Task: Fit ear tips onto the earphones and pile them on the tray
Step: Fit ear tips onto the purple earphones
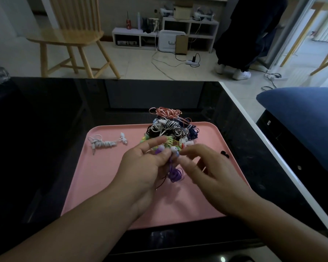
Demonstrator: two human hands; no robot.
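Observation:
A pink tray (95, 182) lies on the black table. At its far side is a pile of bundled earphones (169, 127) in several colours. A white earphone bundle (104, 143) lies alone at the tray's left. My left hand (144, 165) grips a purple earphone set (173, 172), its coiled cable hanging below and its two earbuds with white tips (168, 149) sticking up between the fingers. My right hand (203, 167) is right beside the earbuds, fingers curled, fingertips close to the tips; I cannot tell whether it pinches anything.
Small black ear tips (224, 154) lie at the tray's right rim. The table's white edge (273, 148) runs down the right, with a blue cushion (307, 114) beyond. A wooden chair (74, 38) and a standing person (250, 35) are past the table.

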